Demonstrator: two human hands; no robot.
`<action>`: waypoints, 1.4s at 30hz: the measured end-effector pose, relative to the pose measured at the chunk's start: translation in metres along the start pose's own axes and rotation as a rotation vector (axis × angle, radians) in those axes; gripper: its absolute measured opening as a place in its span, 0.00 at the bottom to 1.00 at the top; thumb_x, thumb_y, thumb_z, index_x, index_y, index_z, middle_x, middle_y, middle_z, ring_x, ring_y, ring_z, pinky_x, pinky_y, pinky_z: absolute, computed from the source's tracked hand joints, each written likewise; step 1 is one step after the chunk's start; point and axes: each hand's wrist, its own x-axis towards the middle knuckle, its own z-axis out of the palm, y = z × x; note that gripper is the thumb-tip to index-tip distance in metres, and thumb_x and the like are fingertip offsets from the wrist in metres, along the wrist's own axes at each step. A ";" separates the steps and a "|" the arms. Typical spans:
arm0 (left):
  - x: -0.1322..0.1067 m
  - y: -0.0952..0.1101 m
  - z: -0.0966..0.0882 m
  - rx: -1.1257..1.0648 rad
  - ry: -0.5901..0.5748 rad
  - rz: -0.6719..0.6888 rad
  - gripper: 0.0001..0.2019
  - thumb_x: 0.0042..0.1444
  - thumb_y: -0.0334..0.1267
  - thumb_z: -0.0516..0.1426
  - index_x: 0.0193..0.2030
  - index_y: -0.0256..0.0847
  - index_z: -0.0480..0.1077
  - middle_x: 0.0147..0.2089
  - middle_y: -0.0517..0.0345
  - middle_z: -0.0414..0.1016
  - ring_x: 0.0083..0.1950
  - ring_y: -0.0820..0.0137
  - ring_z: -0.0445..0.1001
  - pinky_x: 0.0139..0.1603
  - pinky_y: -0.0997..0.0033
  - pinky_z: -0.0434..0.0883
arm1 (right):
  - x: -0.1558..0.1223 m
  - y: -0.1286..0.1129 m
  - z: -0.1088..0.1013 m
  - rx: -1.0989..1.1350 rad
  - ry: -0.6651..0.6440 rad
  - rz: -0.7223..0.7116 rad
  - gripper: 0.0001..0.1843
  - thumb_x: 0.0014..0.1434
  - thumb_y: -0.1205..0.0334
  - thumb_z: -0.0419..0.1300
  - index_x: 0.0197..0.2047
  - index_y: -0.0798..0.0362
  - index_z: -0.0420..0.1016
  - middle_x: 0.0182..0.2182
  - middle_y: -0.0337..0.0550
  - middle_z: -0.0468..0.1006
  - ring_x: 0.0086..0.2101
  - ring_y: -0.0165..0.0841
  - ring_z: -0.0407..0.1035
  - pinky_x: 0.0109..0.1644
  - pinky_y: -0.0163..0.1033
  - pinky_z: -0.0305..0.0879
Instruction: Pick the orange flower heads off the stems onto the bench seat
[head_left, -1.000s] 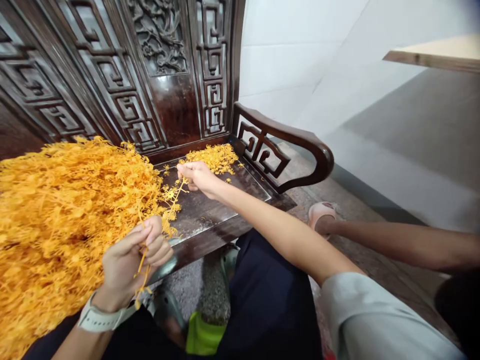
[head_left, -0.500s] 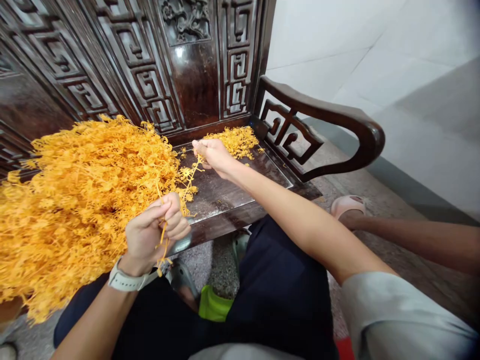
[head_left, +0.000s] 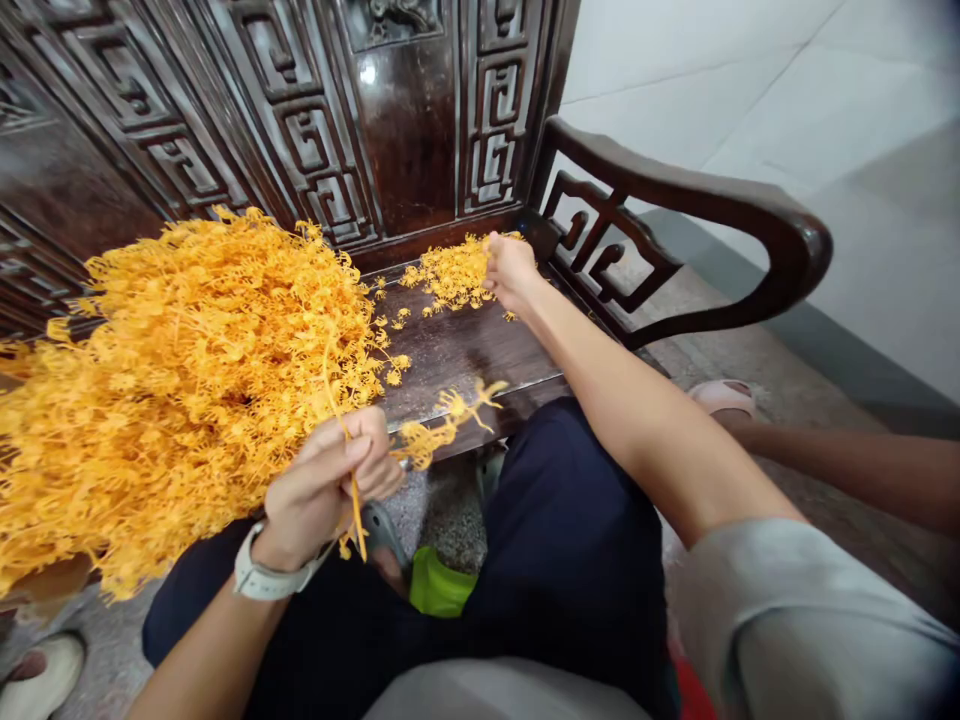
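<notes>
My left hand [head_left: 330, 490], with a white watch on its wrist, is closed around an orange plastic sprig [head_left: 439, 425] whose branched tip sticks out to the right over the seat's front edge. My right hand [head_left: 511, 270] reaches to the back of the dark wooden bench seat [head_left: 465, 355] and rests, fingers curled, on a small pile of loose orange pieces [head_left: 450, 272]. What its fingers hold, if anything, is hidden. A big heap of orange sprigs [head_left: 180, 370] covers the seat's left part.
The bench has a carved back [head_left: 390, 110] and a curved armrest [head_left: 697, 200] at the right. My dark trousers [head_left: 555, 560] and a green shoe [head_left: 439, 585] are below. Another person's leg [head_left: 847, 465] with a pink slipper lies on the floor at the right.
My right hand let go of the sprig's tip and moved back to the small pile. My left hand kept the sprig and drew it toward me. The camera shifted left and down.
</notes>
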 end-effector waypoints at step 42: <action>0.027 0.021 -0.035 -0.083 0.099 -0.031 0.25 0.55 0.43 0.67 0.21 0.42 0.54 0.16 0.69 0.41 0.15 0.79 0.39 0.18 0.74 0.53 | -0.105 -0.014 0.040 -0.561 -1.262 -0.392 0.20 0.67 0.48 0.68 0.32 0.57 0.79 0.25 0.36 0.72 0.29 0.24 0.64 0.35 0.31 0.61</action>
